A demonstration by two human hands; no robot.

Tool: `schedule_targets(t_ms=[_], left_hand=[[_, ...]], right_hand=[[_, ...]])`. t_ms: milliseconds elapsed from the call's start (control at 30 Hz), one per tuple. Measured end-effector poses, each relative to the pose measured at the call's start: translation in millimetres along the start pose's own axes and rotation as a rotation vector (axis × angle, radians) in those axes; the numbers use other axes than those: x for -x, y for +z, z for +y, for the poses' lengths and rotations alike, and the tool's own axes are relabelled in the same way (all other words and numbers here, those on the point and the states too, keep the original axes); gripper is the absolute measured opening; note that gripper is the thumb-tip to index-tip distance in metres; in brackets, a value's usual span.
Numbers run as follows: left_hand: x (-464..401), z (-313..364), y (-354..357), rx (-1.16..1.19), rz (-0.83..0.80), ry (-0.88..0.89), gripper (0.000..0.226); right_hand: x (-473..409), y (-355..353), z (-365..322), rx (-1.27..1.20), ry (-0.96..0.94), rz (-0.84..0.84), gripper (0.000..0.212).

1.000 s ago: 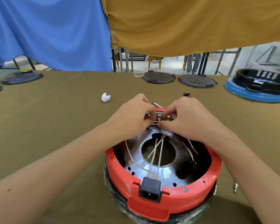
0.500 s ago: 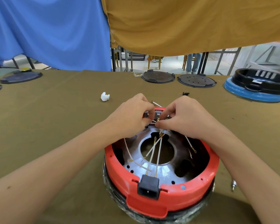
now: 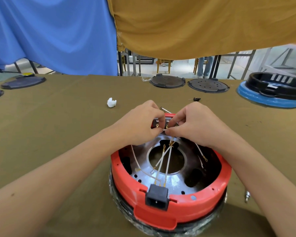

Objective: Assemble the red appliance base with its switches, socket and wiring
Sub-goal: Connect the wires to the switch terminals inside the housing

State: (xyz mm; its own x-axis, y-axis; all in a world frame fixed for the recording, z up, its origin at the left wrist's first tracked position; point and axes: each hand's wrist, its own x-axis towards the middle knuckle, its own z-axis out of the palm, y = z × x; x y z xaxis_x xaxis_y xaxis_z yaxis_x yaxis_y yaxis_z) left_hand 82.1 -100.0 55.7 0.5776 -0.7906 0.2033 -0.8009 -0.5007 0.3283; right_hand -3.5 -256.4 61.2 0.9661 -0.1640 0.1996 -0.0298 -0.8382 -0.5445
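From the head view, the red base (image 3: 169, 207) sat on the worktop (image 3: 61, 134) at six o'clock, black socket (image 3: 156, 196) nearest; at its twelve o'clock rim both hands met; left hand (image 3: 140, 127) and right hand (image 3: 195, 124) each pinched a white wire (image 3: 165, 129) at the switch terminals (image 3: 167, 123); more wires (image 3: 162, 163) fanned toward the socket.

Red base (image 3: 161, 214) with black socket (image 3: 156, 196) and white wires (image 3: 162, 159); olive surface (image 3: 58, 125); blue drape (image 3: 50, 31), mustard drape (image 3: 203, 23).
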Motion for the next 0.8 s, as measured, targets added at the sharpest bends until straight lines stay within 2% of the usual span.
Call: schedule_targets(t_ms=[300, 800], left_hand=[[0.6, -2.0, 0.3, 0.005, 0.037, -0.029, 0.004], [0.7, -1.2, 2.0, -0.026, 0.062, -0.027, 0.004]], right_hand=[[-0.2, 1.0, 0.6, 0.014, -0.013, 0.005, 0.008], [-3.7, 4.9, 2.8, 0.063, -0.009, 0.043, 0.004]])
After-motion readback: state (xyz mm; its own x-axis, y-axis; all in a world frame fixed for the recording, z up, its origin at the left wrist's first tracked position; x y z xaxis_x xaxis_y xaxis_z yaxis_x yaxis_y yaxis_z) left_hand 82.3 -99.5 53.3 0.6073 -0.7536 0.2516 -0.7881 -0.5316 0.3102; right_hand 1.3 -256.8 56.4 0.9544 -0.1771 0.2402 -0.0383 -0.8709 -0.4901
